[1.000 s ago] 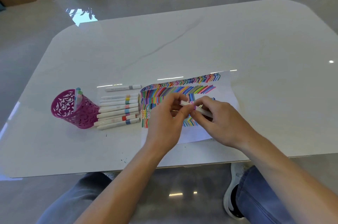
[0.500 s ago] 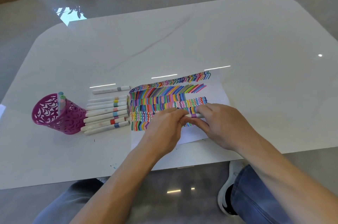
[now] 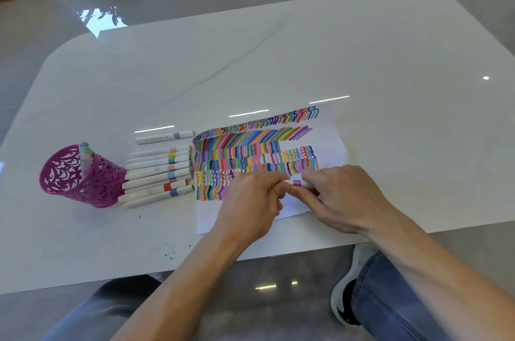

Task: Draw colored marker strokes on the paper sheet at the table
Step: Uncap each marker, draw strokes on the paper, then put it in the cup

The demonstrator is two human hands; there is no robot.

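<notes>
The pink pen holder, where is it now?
In the head view, the pink pen holder sits on the left of the table, beside a row of markers lying between it and the paper sheet.

Paper sheet (image 3: 211, 215): white, flat on the table (image 3: 390, 75) near its front edge. Its upper part is filled with rows of multicoloured strokes, zigzags and chevrons; the lower strip is bare.
Marker (image 3: 297, 183): white barrel, purple band, roughly level over the sheet, left hand (image 3: 250, 201) gripping one end, right hand (image 3: 342, 195) the other.
</notes>
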